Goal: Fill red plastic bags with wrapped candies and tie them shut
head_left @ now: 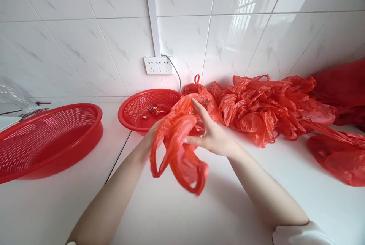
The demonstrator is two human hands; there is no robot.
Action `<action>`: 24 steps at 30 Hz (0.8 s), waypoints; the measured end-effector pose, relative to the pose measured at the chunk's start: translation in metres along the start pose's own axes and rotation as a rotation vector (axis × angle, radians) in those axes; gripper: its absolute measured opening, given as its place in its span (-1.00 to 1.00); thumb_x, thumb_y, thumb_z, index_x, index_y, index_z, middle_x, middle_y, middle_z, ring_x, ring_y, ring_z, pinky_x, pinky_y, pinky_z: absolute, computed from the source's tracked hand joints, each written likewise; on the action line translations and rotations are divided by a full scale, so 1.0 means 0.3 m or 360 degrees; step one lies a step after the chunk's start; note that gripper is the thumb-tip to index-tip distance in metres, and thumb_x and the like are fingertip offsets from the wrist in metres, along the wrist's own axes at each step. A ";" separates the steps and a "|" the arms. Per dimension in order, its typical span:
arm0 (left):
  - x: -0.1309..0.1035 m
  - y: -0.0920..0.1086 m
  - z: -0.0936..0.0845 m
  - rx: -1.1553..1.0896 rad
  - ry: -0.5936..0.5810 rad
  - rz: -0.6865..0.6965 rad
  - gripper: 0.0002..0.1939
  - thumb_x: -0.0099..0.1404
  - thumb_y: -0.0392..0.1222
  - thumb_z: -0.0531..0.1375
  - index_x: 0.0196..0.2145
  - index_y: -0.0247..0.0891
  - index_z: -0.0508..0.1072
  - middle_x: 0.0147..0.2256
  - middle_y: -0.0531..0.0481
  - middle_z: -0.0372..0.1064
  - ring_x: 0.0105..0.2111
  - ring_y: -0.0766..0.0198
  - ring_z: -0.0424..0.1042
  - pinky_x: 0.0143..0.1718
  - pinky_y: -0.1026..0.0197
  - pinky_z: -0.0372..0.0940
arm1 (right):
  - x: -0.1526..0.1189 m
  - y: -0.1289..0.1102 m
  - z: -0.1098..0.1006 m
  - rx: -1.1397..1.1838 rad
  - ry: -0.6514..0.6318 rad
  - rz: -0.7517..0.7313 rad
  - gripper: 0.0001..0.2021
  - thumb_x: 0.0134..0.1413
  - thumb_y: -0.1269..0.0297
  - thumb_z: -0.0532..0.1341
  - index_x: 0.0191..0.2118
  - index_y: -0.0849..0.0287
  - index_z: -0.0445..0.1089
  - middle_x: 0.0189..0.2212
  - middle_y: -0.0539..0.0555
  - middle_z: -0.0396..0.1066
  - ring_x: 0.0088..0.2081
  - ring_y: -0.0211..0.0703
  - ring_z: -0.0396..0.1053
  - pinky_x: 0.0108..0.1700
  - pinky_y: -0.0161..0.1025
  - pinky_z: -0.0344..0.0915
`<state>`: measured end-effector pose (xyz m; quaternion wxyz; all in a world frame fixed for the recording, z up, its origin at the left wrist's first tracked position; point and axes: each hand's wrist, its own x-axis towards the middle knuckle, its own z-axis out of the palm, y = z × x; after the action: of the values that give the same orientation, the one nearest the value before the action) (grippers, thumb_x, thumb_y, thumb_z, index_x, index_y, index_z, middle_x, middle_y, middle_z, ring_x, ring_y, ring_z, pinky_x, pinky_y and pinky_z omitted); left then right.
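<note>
Fingers (202, 111) and thumb (194, 140) of the right hand (213, 135) spread apart against a crumpled red plastic carrier bag (182, 127), leaving that grip open around its side. The right forearm comes in from the lower right; the left forearm rises from the lower left. The left hand (152, 133) is largely hidden behind the bag, so whether its grip is clenched cannot be told. Held above the white counter (176, 222), the bag has its long axis running from the wall side toward the person, with its looped handles hanging nearest the person, one to the left and one to the right. Just beyond lies a round red mesh basket (129, 119) holding small wrapped packets (156, 110). A larger red basket (71, 150) stands at left, and a heap of red plastic bags (265, 108) spreads along the wall at right.
</note>
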<state>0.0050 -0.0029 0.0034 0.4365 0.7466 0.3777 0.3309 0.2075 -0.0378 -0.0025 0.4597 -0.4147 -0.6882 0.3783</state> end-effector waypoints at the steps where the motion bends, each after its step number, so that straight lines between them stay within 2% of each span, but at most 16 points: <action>1: 0.006 -0.003 -0.001 -0.0192 -0.0036 -0.0036 -0.66 0.34 0.02 0.04 -0.16 -0.27 0.44 -0.26 -0.10 0.47 -0.28 0.14 0.47 -0.25 0.05 0.39 | -0.001 0.006 0.006 -0.0140 -0.0046 -0.0011 -0.07 -0.04 0.22 0.31 0.36 -0.02 -0.25 0.29 0.18 0.04 0.21 0.02 0.19 0.12 -0.02 0.26; 3: 0.018 -0.009 -0.012 -0.0444 -0.0009 -0.0163 -0.67 0.31 0.01 0.07 -0.14 -0.26 0.44 -0.22 -0.08 0.46 -0.26 0.16 0.46 -0.27 0.11 0.37 | 0.003 0.020 0.003 -0.0357 -0.0110 -0.0007 -0.17 -0.02 0.34 0.24 0.34 0.05 -0.16 0.15 0.17 0.26 0.10 -0.03 0.32 0.08 -0.06 0.28; 4: 0.022 -0.010 -0.021 -0.0420 0.0078 -0.0210 -0.68 0.30 0.00 0.07 -0.13 -0.24 0.43 -0.21 -0.07 0.46 -0.28 0.18 0.46 -0.30 0.14 0.37 | 0.007 0.026 -0.005 -0.0445 -0.0122 0.0013 -0.24 0.00 0.38 0.21 0.31 0.07 -0.10 0.07 0.15 0.35 0.02 -0.05 0.38 0.04 -0.09 0.29; 6: 0.020 0.002 -0.044 -0.0179 0.0392 -0.0195 -0.71 0.27 -0.04 0.09 -0.12 -0.21 0.41 -0.19 -0.04 0.43 -0.29 0.21 0.44 -0.36 0.20 0.35 | 0.013 0.034 -0.027 -0.0614 -0.0092 0.0098 -0.33 0.01 0.42 0.15 0.27 0.09 -0.02 -0.10 0.10 0.46 -0.14 -0.10 0.45 -0.08 -0.16 0.32; 8: -0.001 0.034 -0.061 0.0128 0.0728 0.0000 -0.74 0.25 -0.09 0.12 -0.12 -0.19 0.38 -0.16 -0.03 0.39 -0.23 0.23 0.42 -0.32 0.23 0.34 | 0.014 0.036 -0.047 -0.0792 -0.0076 0.0208 -0.40 0.03 0.43 0.11 0.23 0.09 0.04 -0.27 0.06 0.49 -0.29 -0.13 0.44 -0.25 -0.25 0.31; 9: -0.018 0.056 -0.063 0.0265 0.0839 0.0142 -0.75 0.26 -0.11 0.12 -0.12 -0.19 0.36 -0.15 -0.03 0.37 -0.19 0.23 0.40 -0.27 0.23 0.33 | 0.012 0.037 -0.052 -0.0878 -0.0086 0.0254 -0.45 0.04 0.42 0.09 0.20 0.09 0.09 -0.33 0.04 0.48 -0.35 -0.15 0.42 -0.32 -0.28 0.27; 10: -0.038 0.081 -0.059 0.0376 0.0823 0.0268 -0.77 0.28 -0.11 0.11 -0.12 -0.21 0.36 -0.15 -0.04 0.37 -0.15 0.22 0.38 -0.22 0.22 0.33 | 0.010 0.037 -0.055 -0.0951 -0.0102 0.0283 -0.50 0.06 0.40 0.07 0.16 0.08 0.15 -0.37 0.03 0.47 -0.39 -0.16 0.40 -0.37 -0.30 0.23; 12: -0.079 0.126 -0.030 0.0570 0.0573 0.0463 -0.79 0.34 -0.11 0.04 -0.16 -0.23 0.37 -0.19 -0.05 0.38 -0.18 0.22 0.38 -0.17 0.19 0.31 | 0.007 0.039 -0.052 -0.1038 -0.0134 0.0285 -0.60 0.07 0.36 0.06 0.07 0.07 0.24 -0.41 0.04 0.44 -0.41 -0.18 0.36 -0.43 -0.33 0.17; 14: -0.113 0.150 0.021 0.0895 0.0215 0.0625 -0.83 0.33 -0.15 0.07 -0.21 -0.23 0.40 -0.22 -0.05 0.39 -0.19 0.22 0.37 -0.17 0.19 0.30 | 0.006 0.042 -0.045 -0.1042 -0.0149 0.0255 -0.64 0.07 0.36 0.06 0.02 0.09 0.27 -0.43 0.03 0.42 -0.42 -0.20 0.34 -0.43 -0.35 0.14; 16: -0.132 0.147 0.081 0.1217 -0.0149 0.0885 -0.84 0.34 -0.23 0.04 -0.32 -0.24 0.41 -0.33 -0.04 0.39 -0.29 0.23 0.36 -0.26 0.19 0.29 | 0.008 0.045 -0.041 -0.1016 -0.0163 0.0227 -0.66 0.05 0.37 0.07 -0.01 0.11 0.28 -0.45 0.01 0.41 -0.43 -0.22 0.33 -0.42 -0.35 0.14; 18: -0.138 0.124 0.135 0.1501 -0.0370 0.1085 -0.78 0.32 -0.34 -0.01 -0.41 -0.26 0.38 -0.41 -0.05 0.36 -0.37 0.22 0.35 -0.39 0.18 0.26 | 0.009 0.044 -0.042 -0.1003 -0.0168 0.0198 -0.71 0.03 0.39 0.07 -0.09 0.12 0.31 -0.44 0.00 0.40 -0.42 -0.24 0.31 -0.41 -0.35 0.14; 20: -0.135 0.095 0.169 0.1755 -0.0390 0.1060 -0.77 0.23 -0.45 -0.04 -0.43 -0.27 0.35 -0.42 -0.07 0.33 -0.42 0.20 0.34 -0.47 0.17 0.23 | 0.009 0.038 -0.048 -0.1008 -0.0186 0.0183 -0.81 0.00 0.41 0.06 -0.24 0.13 0.33 -0.46 -0.02 0.37 -0.44 -0.26 0.27 -0.43 -0.35 0.11; 22: -0.128 0.074 0.181 0.1897 -0.0391 0.0869 -0.73 0.14 -0.53 -0.05 -0.34 -0.29 0.35 -0.41 -0.07 0.32 -0.45 0.21 0.34 -0.53 0.19 0.20 | 0.006 0.026 -0.055 -0.0986 -0.0274 0.0162 -0.88 -0.02 0.43 0.04 -0.38 0.14 0.30 -0.50 -0.04 0.33 -0.48 -0.28 0.21 -0.46 -0.35 0.08; 24: -0.120 0.063 0.176 0.1926 -0.0447 0.0689 -0.68 0.10 -0.57 -0.05 -0.26 -0.30 0.32 -0.43 -0.04 0.32 -0.50 0.25 0.34 -0.59 0.23 0.16 | 0.002 0.011 -0.062 -0.0909 -0.0448 0.0100 -0.86 -0.03 0.46 0.03 -0.44 0.14 0.29 -0.52 -0.05 0.32 -0.48 -0.29 0.20 -0.45 -0.34 0.09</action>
<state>0.0357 -0.0612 -0.0066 -0.0917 0.9554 0.2779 0.0398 0.2257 -0.0335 0.0001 0.2131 -0.4916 -0.8102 0.2376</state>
